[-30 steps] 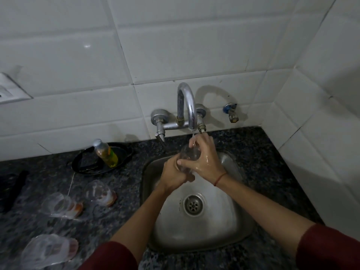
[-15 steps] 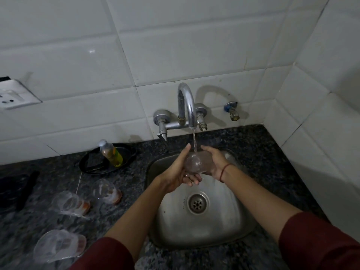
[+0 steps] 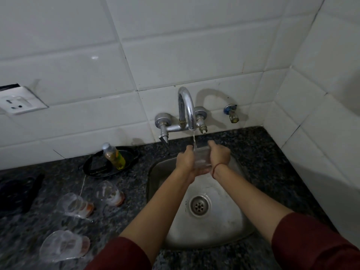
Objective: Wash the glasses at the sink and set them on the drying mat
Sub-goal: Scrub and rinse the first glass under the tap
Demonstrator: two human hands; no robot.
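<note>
Over the steel sink (image 3: 224,230) I hold a clear glass (image 3: 202,156) upright between both hands, right under the running stream from the chrome tap (image 3: 187,108). My left hand (image 3: 187,162) grips its left side and cups it from below. My right hand (image 3: 219,155) grips its right side. Water falls into the glass's mouth. Three more clear glasses with orange residue stand on the dark granite counter to the left: one (image 3: 109,193) nearest the sink, one (image 3: 75,205) further left, one (image 3: 62,246) at the front.
A black dish (image 3: 93,168) behind the glasses holds a tilted bottle (image 3: 114,155) of yellow liquid. A dark object (image 3: 17,191) lies at the far left. A wall socket (image 3: 19,103) sits on the tiles. A small valve (image 3: 231,114) projects right of the tap. White tiled walls close the right corner.
The glass has gone from lying tilted in my hands to upright under the stream. My hands have shifted to its two sides. The view has lifted slightly.
</note>
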